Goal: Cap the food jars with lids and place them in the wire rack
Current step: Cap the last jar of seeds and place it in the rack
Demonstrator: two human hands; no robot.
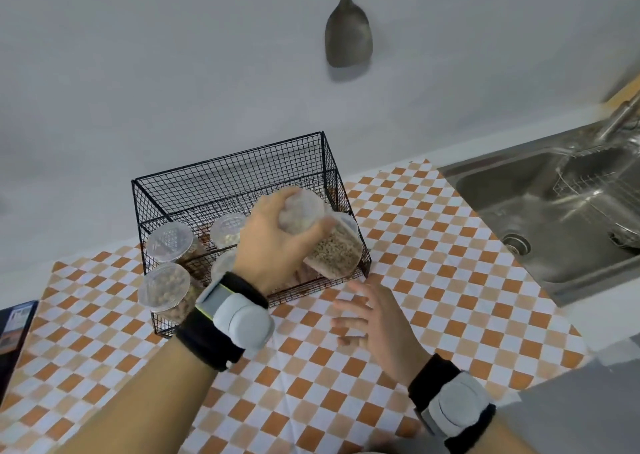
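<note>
A black wire rack (228, 162) stands on the checked cloth against the wall. Several clear lidded jars sit inside it, among them one at the left back (169, 242), one at the left front (164, 287) and one in the middle back (227, 228). My left hand (277, 242) grips the lid end of a tilted jar of pale grains (334, 249) over the rack's right end. My right hand (374, 318) hovers above the cloth just in front of the rack, fingers spread and holding nothing.
A steel sink (554, 218) with a tap lies to the right. A dark spatula (348, 27) hangs on the wall above. A dark flat object (15, 329) lies at the left edge. The orange-and-white checked cloth (311, 384) covers the counter.
</note>
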